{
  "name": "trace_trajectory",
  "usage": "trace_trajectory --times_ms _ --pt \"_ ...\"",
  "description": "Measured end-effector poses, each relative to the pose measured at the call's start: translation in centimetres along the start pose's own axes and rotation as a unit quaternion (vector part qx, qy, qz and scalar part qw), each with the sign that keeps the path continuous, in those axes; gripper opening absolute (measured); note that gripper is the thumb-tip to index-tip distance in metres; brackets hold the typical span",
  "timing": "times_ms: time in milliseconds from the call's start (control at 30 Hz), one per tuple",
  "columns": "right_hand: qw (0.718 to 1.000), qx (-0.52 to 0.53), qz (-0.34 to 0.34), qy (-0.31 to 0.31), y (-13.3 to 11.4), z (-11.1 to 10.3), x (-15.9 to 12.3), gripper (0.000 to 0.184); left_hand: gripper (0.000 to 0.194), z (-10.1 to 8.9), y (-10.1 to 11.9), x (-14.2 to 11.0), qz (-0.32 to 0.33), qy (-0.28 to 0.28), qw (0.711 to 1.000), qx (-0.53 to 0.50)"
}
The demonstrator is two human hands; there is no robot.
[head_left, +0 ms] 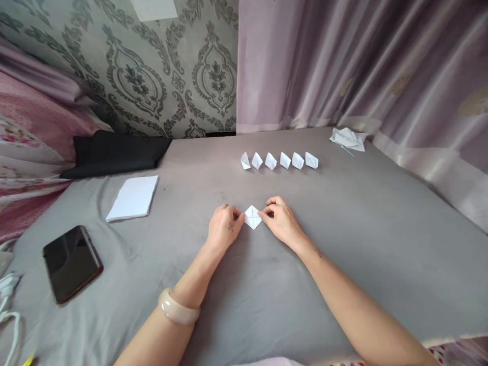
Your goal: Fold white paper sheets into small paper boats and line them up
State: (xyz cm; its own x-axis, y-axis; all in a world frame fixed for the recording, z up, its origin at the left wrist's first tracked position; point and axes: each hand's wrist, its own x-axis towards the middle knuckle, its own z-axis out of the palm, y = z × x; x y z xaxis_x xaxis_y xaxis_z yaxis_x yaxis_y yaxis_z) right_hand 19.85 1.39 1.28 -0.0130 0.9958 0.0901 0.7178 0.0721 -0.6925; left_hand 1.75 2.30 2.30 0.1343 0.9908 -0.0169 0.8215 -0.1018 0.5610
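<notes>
A small white folded paper square (252,217), turned like a diamond with crossing creases, lies between my two hands over the grey cloth. My left hand (226,223) pinches its left corner between thumb and fingers. At the opposite corner, my right hand (281,220) has thumb and fingertips closed on the paper. Beyond my hands stands a row of several small folded white paper pieces (285,160), spaced apart.
A stack of white paper (133,198) lies left, near a dark phone (72,263) and a folded black cloth (118,152). Crumpled white paper (347,138) rests far right by the curtain (305,66). A white cable (11,305) runs along the left edge.
</notes>
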Motion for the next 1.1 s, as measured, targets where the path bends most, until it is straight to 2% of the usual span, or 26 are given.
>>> trace_trajectory --times_ms 100,200,267,367,500,567,633,700,767,867,967,1100 --pt "1.0 0.001 0.001 -0.005 0.1 0.0 0.1 0.024 0.008 0.4 -0.5 0.0 0.068 0.026 0.997 -0.007" --pt "1.0 0.005 0.002 -0.01 0.5 0.2 0.1 0.023 0.028 0.7 -0.9 0.2 0.168 0.002 0.985 -0.029" --pt "1.0 0.003 -0.002 -0.01 0.8 0.2 0.1 0.022 0.036 0.8 -1.1 0.2 0.204 -0.027 0.978 -0.036" --pt "1.0 -0.004 -0.008 -0.011 1.4 -0.2 0.2 0.02 0.041 0.9 -1.3 0.3 0.211 -0.048 0.976 -0.016" --pt "1.0 0.006 -0.013 -0.007 1.7 -0.9 0.3 0.014 0.045 1.2 -1.7 0.5 0.221 -0.043 0.974 0.015" --pt "0.999 0.033 -0.003 0.009 1.4 -1.1 0.2 0.008 0.046 1.3 -1.8 0.6 0.228 -0.039 0.973 0.024" --pt "0.997 0.065 -0.014 0.037 0.8 -0.9 0.0 0.013 0.046 1.3 -1.8 0.6 0.23 -0.041 0.972 0.029" --pt "0.994 0.078 -0.057 0.051 -0.1 -0.5 -0.4 0.019 0.045 1.2 -1.6 0.6 0.227 -0.042 0.972 0.036" --pt "0.992 0.058 -0.105 0.03 -0.9 0.0 -0.9 0.024 0.042 1.1 -1.4 0.5 0.215 -0.038 0.975 0.044" --pt "0.988 -0.006 -0.153 -0.018 -1.7 0.4 -1.6 0.028 0.033 1.0 -1.2 0.4 0.142 -0.012 0.989 0.043" --pt "0.982 -0.07 -0.172 -0.043 -1.9 0.4 -2.1 0.03 0.032 0.8 -1.1 0.4 0.043 0.007 0.999 0.025" --pt "0.972 -0.141 -0.18 -0.053 -2.1 0.6 -2.6 0.033 0.028 0.5 -1.0 0.5 -0.002 -0.002 1.0 0.004"
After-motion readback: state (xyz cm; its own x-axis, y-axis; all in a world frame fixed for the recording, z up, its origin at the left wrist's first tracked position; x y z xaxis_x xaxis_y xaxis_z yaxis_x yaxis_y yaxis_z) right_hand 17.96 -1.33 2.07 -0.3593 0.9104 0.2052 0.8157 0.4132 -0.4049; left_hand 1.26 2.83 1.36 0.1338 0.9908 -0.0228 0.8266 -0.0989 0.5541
